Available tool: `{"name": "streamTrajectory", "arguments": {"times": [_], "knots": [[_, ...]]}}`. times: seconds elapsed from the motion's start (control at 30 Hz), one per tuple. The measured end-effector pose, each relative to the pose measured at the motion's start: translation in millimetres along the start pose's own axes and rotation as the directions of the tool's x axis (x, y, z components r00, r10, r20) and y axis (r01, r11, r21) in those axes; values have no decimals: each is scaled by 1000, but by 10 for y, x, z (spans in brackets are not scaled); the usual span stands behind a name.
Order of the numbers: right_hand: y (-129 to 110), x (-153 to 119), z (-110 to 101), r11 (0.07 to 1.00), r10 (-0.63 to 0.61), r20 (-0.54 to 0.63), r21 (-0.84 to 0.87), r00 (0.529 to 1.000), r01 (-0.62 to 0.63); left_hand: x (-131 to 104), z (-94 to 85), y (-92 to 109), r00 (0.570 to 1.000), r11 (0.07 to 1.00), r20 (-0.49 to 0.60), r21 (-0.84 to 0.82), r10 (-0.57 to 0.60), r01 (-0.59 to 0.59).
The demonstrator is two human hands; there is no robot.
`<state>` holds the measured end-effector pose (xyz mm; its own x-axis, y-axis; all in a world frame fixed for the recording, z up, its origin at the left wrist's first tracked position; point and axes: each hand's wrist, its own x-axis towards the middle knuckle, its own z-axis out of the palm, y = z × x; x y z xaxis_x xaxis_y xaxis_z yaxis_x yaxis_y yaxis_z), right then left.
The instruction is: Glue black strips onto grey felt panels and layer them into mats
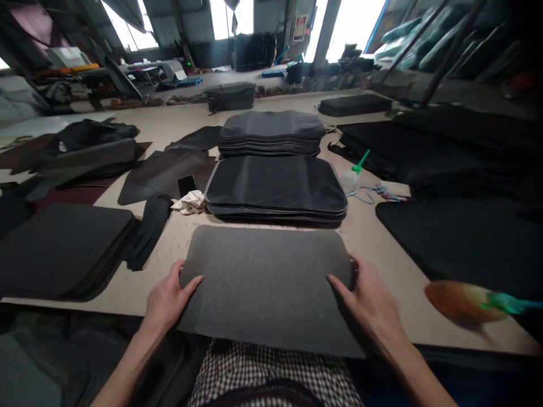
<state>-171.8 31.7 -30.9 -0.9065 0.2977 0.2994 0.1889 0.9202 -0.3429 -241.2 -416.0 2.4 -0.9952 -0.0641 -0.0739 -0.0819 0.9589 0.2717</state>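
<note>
A dark grey rectangular sheet with rounded far corners (267,282) lies at the table's near edge, its front part jutting over that edge. My left hand (167,297) grips its left side, thumb on top and fingers curled beneath. On the right side my right hand (371,294) holds it the same way. Just beyond the sheet stands a stack of black padded-looking pieces with rounded corners (278,183). Behind it is a second, similar stack (271,127). Whether the held piece is one layer or several cannot be made out.
Dark sheets are piled at left (63,243) and right (462,237). A crumpled cloth (189,202) and a phone (187,185) lie left of the stacks. A bottle with a green spout (351,176) and cords (377,192) lie right. An orange-brown container (464,302) sits near the right edge.
</note>
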Motion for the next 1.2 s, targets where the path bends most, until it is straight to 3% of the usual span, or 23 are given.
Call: {"name": "streamTrajectory", "arguments": {"times": [0.1,0.2,0.3,0.5,0.7,0.87,1.2], "knots": [[-68,-51,-19,978,-200,-127,-81,972,191,-21,-36,22,1000,1000,-13,15,-19,19],[-80,-113,33,900,-436,-18,5,900,436,-34,-29,-8,999,999,-37,-28,-17,16],[-31,-151,142,839,-543,42,76,838,540,-30,13,-73,998,998,-57,-64,9,-13],[2,-183,205,849,-527,89,94,845,520,-12,26,-127,989,983,-127,-158,77,-97],[-57,-283,184,869,-494,102,94,864,486,-30,26,-133,934,935,-315,-247,169,-253],[-40,-310,220,857,-513,73,106,855,505,-2,135,-220,924,935,-295,-182,244,-306],[-4,-307,268,839,-542,33,86,840,538,-4,182,-223,902,948,-367,-127,228,-291]]}}
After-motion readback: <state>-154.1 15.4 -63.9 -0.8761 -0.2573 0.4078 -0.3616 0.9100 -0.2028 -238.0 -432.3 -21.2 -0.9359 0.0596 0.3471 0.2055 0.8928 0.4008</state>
